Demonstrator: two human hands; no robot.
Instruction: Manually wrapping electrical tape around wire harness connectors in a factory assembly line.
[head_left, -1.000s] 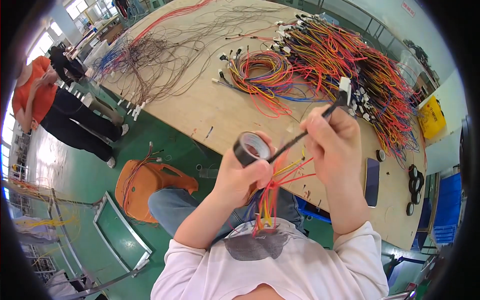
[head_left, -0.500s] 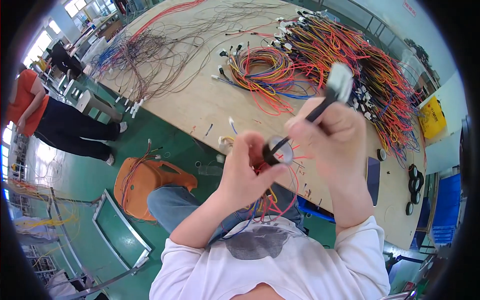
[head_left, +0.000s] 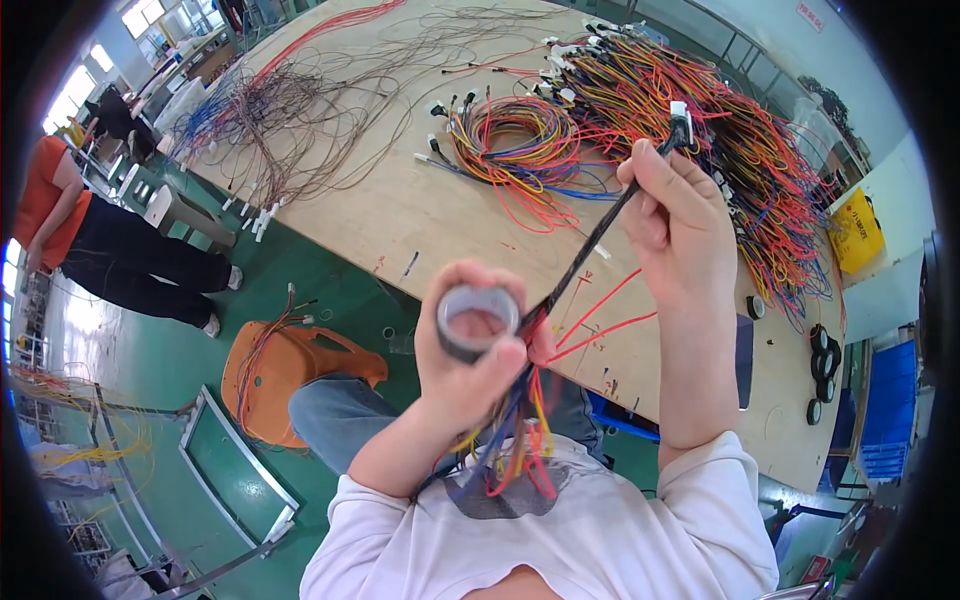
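Observation:
Between my two hands stretches a wire harness (head_left: 583, 252), its upper length wrapped in black tape and ending in a white connector (head_left: 679, 110). My right hand (head_left: 682, 215) pinches the taped part just below that connector. My left hand (head_left: 468, 350) is closed around a roll of black tape (head_left: 442, 328) and the lower end of the wrapped part. Below the left hand, loose red, yellow and blue wires (head_left: 520, 440) hang in front of my shirt. Two red wires branch off to the right beside the left fingers.
On the wooden table (head_left: 350, 220) lie a coiled harness (head_left: 515, 140), a large heap of harnesses (head_left: 680, 90) and tangled thin wires (head_left: 290, 120). Several tape rolls (head_left: 824, 365) sit at the right edge. An orange stool (head_left: 270, 375) stands left of my leg. Another person (head_left: 110, 240) stands farther left.
My right hand has moved up and slightly right, pulling the taped harness straight. My left hand with the tape roll has shifted left and down, turning the roll's opening upward.

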